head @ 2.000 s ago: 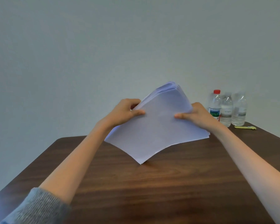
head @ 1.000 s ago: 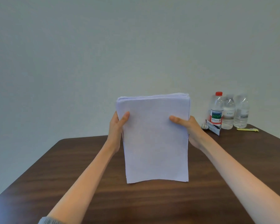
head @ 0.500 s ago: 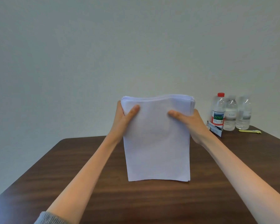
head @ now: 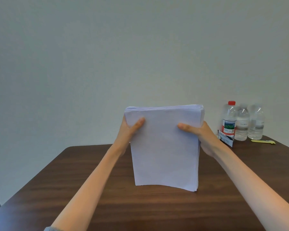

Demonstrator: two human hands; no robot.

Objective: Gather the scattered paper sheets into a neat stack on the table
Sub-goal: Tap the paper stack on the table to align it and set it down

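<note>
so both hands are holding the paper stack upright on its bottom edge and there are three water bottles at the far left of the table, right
Not quite. The head view shows the three water bottles at the far right of the table, not the far left. The rest holds: the left hand and right hand grip the paper stack upright on its bottom edge.
</note>
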